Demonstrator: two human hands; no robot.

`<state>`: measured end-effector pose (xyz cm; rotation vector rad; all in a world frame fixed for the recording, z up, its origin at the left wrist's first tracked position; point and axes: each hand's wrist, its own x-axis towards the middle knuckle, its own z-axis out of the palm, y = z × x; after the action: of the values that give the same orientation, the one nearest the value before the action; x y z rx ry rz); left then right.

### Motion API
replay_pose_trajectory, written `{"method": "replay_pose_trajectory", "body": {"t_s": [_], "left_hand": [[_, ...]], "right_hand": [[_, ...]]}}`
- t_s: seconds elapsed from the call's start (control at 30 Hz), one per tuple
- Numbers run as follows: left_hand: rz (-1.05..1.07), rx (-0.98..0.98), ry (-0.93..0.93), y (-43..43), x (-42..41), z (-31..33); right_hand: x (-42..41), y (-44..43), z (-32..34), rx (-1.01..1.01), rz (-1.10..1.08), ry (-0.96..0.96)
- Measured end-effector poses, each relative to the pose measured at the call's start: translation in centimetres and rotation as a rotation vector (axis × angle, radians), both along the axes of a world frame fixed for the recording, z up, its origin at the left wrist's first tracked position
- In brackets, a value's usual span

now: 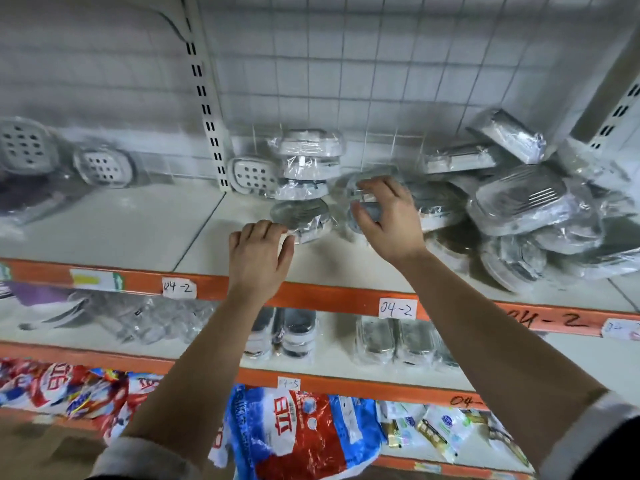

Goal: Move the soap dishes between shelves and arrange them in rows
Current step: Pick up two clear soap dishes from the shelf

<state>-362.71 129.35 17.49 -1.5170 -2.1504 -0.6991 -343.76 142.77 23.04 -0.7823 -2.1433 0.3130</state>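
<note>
Upper shelf, orange front edge, tags reading "04-2". Left hand at the front wrapped soap dish, fingers curled and touching its plastic wrap; firm grip cannot be confirmed. Right hand just beside it, fingers clamped on a second wrapped soap dish. Stack of wrapped dishes behind; loose heap of dishes to the right.
</note>
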Motion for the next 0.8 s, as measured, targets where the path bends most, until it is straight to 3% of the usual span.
{"method": "replay_pose_trajectory", "body": {"t_s": [0.43,0.6,0.8], "left_hand": [[-0.061,0.122,-0.099,3.4,-5.2,-0.9],[-0.160,0.123,-0.081,3.7,-5.1,-1.1],[-0.246,0.071,-0.151,4.0,-5.3,-1.4]], "right_hand": [[-10.6,8.5,6.2,-0.001,-0.071,-0.271],[-12.6,9.7,6.7,-0.150,0.028,-0.270],[-12.6,10.0,6.1,-0.196,0.032,-0.127]]}}
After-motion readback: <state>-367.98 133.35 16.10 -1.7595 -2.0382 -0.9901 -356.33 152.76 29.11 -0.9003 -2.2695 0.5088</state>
